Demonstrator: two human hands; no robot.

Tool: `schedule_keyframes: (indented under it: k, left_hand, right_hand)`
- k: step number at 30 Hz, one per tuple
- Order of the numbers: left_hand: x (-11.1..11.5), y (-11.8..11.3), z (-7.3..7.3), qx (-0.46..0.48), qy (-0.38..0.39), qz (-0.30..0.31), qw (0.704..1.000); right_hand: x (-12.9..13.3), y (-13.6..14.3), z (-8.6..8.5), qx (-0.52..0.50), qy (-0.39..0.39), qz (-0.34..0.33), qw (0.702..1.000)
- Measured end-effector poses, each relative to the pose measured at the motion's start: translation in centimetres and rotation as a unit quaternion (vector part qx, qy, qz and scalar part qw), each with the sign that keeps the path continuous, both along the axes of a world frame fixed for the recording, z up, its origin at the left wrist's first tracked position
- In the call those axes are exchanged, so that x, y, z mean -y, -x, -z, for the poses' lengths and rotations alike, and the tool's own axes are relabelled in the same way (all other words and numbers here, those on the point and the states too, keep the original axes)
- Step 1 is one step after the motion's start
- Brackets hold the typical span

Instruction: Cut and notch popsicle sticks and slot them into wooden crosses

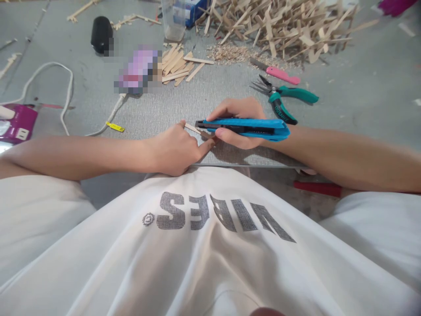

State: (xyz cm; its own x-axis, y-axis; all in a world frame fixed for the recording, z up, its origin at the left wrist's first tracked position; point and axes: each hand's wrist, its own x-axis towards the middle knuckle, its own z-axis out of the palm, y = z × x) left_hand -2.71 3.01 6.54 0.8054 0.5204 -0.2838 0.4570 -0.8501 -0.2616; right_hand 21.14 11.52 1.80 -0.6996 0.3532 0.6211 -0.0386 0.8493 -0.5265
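My right hand (240, 109) is closed around a blue utility knife (279, 129), its tip pointing left toward my left hand. Low over the table near its front edge, my left hand (174, 149) grips a thin wooden stick (191, 127) between its fingers. The knife's front end lies over this stick, close to my left fingertips. Whether the blade touches the wood I cannot tell. Part of the stick is hidden by my fingers and the knife.
Pliers with green handles (297, 93) and a pink-handled folding knife (283, 74) lie beyond my right hand. Farther back are a big heap of wooden sticks (272, 22), wood shavings (226, 52) and a smaller stick pile (177, 63). A phone (138, 68) with a white cable (70, 79) lies left.
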Motion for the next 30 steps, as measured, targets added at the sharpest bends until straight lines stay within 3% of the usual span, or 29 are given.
schedule_keyframes:
  k: [13, 23, 30]
  left_hand:
    - [-0.03, 0.01, -0.11, 0.006, -0.006, 0.001, 1.000]
    - [-0.03, 0.16, -0.12, 0.011, -0.012, 0.001, 1.000]
    - [0.01, -0.07, -0.22, -0.009, -0.008, -0.002, 1.000]
  right_hand:
    - [-0.15, -0.23, 0.36, 0.027, 0.051, 0.009, 0.998]
    - [-0.12, 0.05, 0.13, 0.002, 0.007, -0.009, 1.000]
    - [-0.42, -0.21, -0.18, 0.048, -0.009, -0.020, 0.999]
